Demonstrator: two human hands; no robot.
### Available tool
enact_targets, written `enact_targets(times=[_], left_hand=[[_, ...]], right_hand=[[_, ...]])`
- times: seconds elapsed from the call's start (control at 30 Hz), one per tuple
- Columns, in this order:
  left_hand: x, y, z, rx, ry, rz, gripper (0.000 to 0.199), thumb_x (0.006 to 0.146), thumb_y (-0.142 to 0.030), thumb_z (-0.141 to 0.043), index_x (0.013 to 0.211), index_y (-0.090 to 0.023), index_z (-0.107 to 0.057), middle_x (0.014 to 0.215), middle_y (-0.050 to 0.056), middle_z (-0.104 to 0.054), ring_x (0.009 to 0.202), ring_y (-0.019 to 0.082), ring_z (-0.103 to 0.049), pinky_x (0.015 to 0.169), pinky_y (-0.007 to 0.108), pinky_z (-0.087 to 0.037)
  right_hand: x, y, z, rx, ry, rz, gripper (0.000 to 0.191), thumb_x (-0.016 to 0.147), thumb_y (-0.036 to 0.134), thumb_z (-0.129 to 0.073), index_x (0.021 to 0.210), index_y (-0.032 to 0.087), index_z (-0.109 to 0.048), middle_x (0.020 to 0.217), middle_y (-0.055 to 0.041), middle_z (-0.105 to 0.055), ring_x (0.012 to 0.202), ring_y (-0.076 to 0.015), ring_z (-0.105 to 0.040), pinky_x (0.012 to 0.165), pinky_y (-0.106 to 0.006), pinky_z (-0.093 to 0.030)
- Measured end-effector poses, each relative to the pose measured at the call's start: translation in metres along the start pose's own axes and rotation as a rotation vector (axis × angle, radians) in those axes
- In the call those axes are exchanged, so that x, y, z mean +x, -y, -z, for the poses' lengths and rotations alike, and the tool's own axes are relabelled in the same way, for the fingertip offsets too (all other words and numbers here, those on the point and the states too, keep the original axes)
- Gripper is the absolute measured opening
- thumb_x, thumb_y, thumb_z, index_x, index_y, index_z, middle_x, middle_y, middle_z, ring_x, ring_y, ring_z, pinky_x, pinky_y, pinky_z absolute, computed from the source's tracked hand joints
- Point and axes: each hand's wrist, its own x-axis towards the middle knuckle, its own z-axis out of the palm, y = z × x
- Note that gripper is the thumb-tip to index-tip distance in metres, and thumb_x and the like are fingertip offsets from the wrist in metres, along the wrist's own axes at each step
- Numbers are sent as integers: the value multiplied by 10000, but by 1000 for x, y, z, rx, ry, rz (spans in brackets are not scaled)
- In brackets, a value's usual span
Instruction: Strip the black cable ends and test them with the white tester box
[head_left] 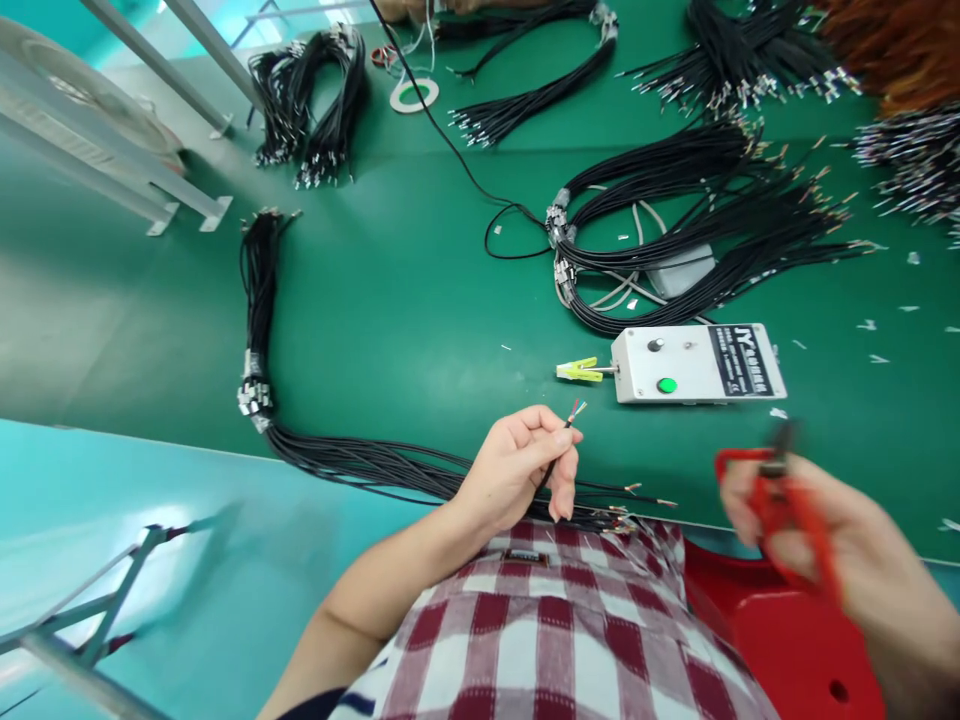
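Between the thumb and fingers of my left hand [517, 465] is pinched a black cable [551, 468], its stripped end showing thin coloured wires [576, 408]. The cable belongs to a long bundle [367, 462] that runs from the left along the table's front edge, with other stripped ends lying near my lap. My right hand [832, 530], blurred by motion, grips red-handled scissors or cutters [780, 500] off to the right, apart from the cable. Ahead of my left hand sits a white box [697, 365] with a green button, a knob and a yellow clip [579, 370] at its left end.
Looped black cable bundles [652, 240] lie behind the box, partly over a grey adapter [682, 270]. More bundles [311, 105] rest at the back, along with a roll of tape [414, 95]. Metal frame legs [187, 190] stand at left. White scraps dot the green table [390, 300].
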Motion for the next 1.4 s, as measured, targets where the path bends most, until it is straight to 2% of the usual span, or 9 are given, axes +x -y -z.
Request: enact_targets(times=[0.03, 0.13, 0.2, 0.27, 0.43, 0.63, 1.0, 1.17, 1.4], left_hand=[[-1, 0, -1, 2, -3, 2, 245, 846, -307, -735, 817, -131, -566, 577, -24, -649, 339, 119, -588, 297, 169, -431], [-3, 0, -2, 2, -4, 6, 262, 843, -326, -740, 827, -131, -564, 579, -28, -643, 340, 118, -590, 298, 167, -429], [-5, -1, -2, -3, 1, 1, 273, 844, -338, -740, 828, -136, -555, 583, -31, -642, 342, 119, -593, 302, 168, -433], [-7, -1, -2, -7, 6, -4, 278, 848, -341, -736, 823, -140, -546, 586, -31, -644, 345, 119, -596, 305, 167, -437], [-10, -1, 0, -28, 13, -28, 213, 867, -289, -715, 881, -159, -546, 577, -45, -644, 320, 104, -571, 287, 144, -405], [-10, 2, 1, 21, 7, -70, 146, 883, -254, -691, 927, -149, -599, 566, -43, -642, 324, 93, -565, 294, 134, -402], [-11, 1, -2, 56, -40, -64, 182, 853, -295, -727, 902, -149, -631, 552, -41, -630, 305, 78, -530, 291, 137, -354], [-13, -1, -4, 85, -66, -58, 196, 836, -307, -741, 884, -146, -639, 563, -38, -626, 308, 77, -529, 289, 143, -338], [-14, 1, -3, 75, -77, -57, 164, 845, -280, -727, 892, -143, -650, 558, -39, -622, 304, 73, -521, 290, 143, -338]], right_hand=[[8, 18, -8, -128, 67, 128, 334, 801, 554, -654, 961, 271, -579, 802, -27, -676, 647, -201, -604, 586, -323, -441], [33, 53, -23, -544, -32, 448, 319, 852, 526, -669, 906, 221, -597, 776, -24, -692, 669, -194, -616, 672, -338, -387], [44, 61, -28, -728, -107, 570, 320, 895, 520, -637, 885, 200, -619, 744, -26, -701, 668, -200, -630, 710, -350, -357], [50, 63, -30, -831, -125, 629, 314, 918, 503, -619, 886, 192, -646, 736, -32, -711, 658, -203, -633, 720, -353, -337], [54, 63, -31, -926, -108, 671, 309, 950, 469, -579, 879, 183, -674, 712, -41, -710, 629, -198, -615, 701, -356, -303], [56, 69, -28, -962, -88, 694, 336, 977, 417, -531, 757, 185, -633, 598, -28, -632, 587, -192, -586, 683, -354, -279], [58, 69, -24, -1002, -21, 745, 356, 1005, 385, -446, 750, 201, -612, 603, -14, -647, 503, -164, -502, 665, -348, -263], [58, 70, -21, -993, -3, 744, 420, 1015, 401, -400, 692, 208, -586, 531, -4, -577, 463, -159, -434, 638, -347, -235], [58, 73, -22, -1024, -20, 782, 417, 1017, 316, -375, 677, 199, -588, 504, -1, -536, 436, -159, -398, 620, -338, -209]])
